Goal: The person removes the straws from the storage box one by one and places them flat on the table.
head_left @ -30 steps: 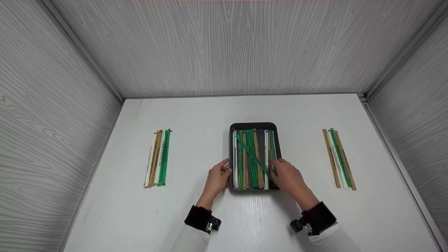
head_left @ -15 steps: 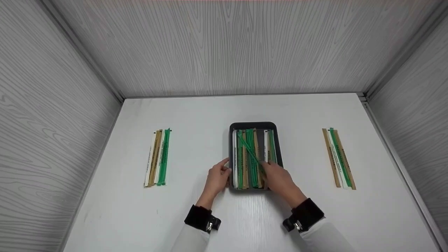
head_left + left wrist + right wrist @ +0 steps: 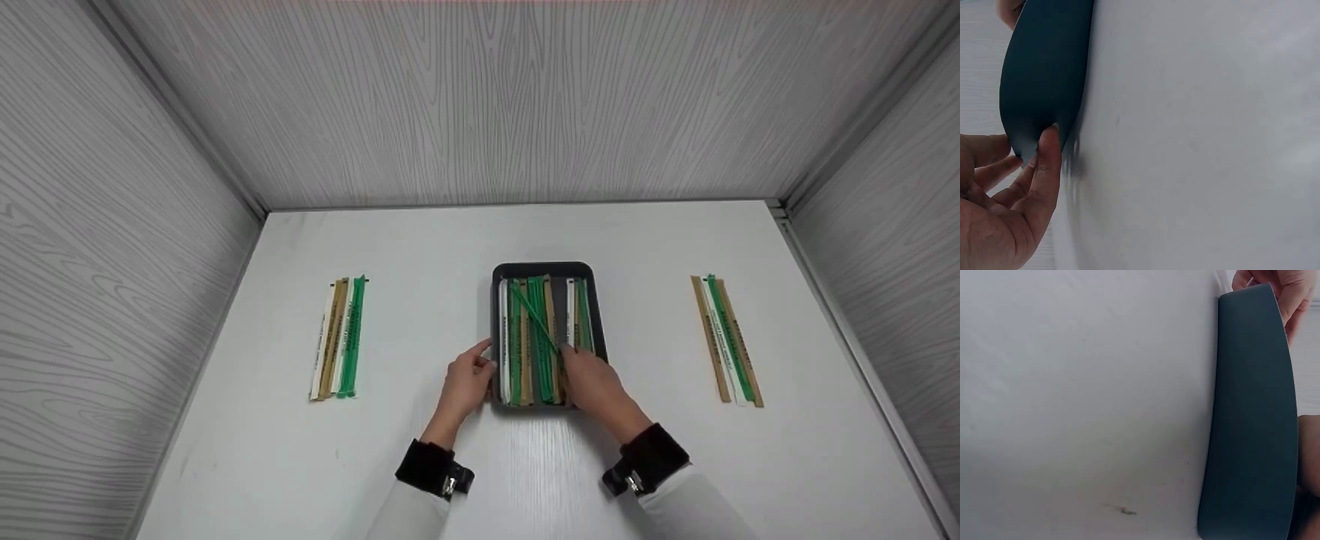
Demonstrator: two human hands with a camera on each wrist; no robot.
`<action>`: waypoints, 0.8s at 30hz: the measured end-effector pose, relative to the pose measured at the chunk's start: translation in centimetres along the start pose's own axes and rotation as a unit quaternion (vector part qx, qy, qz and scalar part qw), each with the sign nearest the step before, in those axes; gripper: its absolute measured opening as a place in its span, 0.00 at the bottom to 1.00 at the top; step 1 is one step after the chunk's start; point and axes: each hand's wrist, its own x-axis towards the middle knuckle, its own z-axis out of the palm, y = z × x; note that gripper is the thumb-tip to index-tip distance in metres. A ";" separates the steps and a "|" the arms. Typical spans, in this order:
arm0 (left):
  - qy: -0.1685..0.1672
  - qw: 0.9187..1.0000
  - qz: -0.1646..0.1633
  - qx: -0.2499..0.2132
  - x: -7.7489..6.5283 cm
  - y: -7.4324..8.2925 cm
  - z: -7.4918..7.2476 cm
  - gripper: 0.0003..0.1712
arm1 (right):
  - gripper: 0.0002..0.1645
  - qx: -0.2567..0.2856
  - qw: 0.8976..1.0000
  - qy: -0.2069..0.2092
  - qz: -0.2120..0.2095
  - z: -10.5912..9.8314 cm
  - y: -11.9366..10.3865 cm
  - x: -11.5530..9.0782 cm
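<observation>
A dark tray (image 3: 541,268) on the white table holds several long, thin wrapped sticks, like wrapped straws, in green, brown and white. My left hand (image 3: 463,384) grips the tray's near left corner; in the left wrist view its thumb presses the outer wall (image 3: 1044,62). Over the tray, my right hand (image 3: 596,382) pinches the lower end of a green wrapped stick (image 3: 534,313), which lies slanted across the others. In the right wrist view the tray's wall (image 3: 1252,410) hides most of the right hand (image 3: 1310,455), fingertips included.
Left of the tray lies a row of white, brown and green wrapped sticks (image 3: 339,337). A similar row (image 3: 726,341) lies to the right. Grey wood-grain panels (image 3: 480,105) stand around the table at the back and both sides.
My right hand has moved left over the tray, bringing the green stick's lower end with it, so the stick slants less. My left hand and the tray have stayed put.
</observation>
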 end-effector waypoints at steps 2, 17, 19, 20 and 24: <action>0.000 1.000 0.000 -0.001 -0.1 0.0 0.0 0.26 | 0.19 0.003 1.000 -0.006 0.009 -0.1 0.0 0.0; 0.005 1.000 0.001 0.018 0.1 -0.1 0.2 0.26 | 0.26 0.090 0.995 0.030 0.034 -4.4 1.5 -1.6; 0.005 1.000 -0.002 0.015 0.0 -0.1 0.2 0.26 | 0.26 0.099 0.993 0.035 0.044 -5.1 2.4 -1.9; 0.004 1.000 -0.003 0.013 0.0 -0.1 0.2 0.26 | 0.26 0.104 0.993 0.039 0.047 -5.4 2.9 -2.1; 0.001 1.000 -0.009 0.007 0.0 0.0 0.2 0.26 | 0.25 0.117 0.989 0.060 0.066 -6.5 5.3 -3.1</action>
